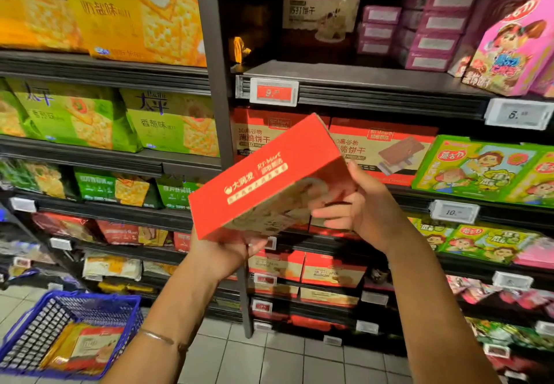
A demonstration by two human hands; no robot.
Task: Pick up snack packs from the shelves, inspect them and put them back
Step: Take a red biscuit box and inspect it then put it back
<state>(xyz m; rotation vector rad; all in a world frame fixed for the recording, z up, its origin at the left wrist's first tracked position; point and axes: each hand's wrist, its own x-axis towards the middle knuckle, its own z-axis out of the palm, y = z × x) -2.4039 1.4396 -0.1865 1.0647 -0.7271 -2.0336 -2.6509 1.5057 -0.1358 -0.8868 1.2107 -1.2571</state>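
Red snack box (pixel 269 177) is off the shelf, held in mid-air in front of the shelving upright (pixel 215 63), tilted so its red side panel with gold print faces the camera and its right end sits higher than the left. Printed front face points down and toward the person.

Left hand (pixel 223 253) supports the box from below at its lower left end, palm up, fingers wrapped under the bottom edge; fingertips are hidden behind the box. Right hand (pixel 356 204) grips the right end, thumb on the upper edge, fingers curled across the front face. Both hands clamped on the box. Thin bracelet (pixel 157 337) on the left wrist.

Behind the box: a row of matching red boxes (pixel 380 150) standing upright on the middle shelf, more of the same on the shelves below. Red price tag (pixel 273 92) clipped to the shelf edge above them. Shelf above holds one dark red box (pixel 320 12) set far back, plus pink boxes (pixel 509 45) to the right. Green boxes (pixel 479 168) with cartoon print right of the red row.

Left bay: yellow cracker bags (pixel 135 12) on top, green cracker bags (pixel 120 117) below.

Blue basket (pixel 99 308) on the tiled floor at lower left, holding some packs.
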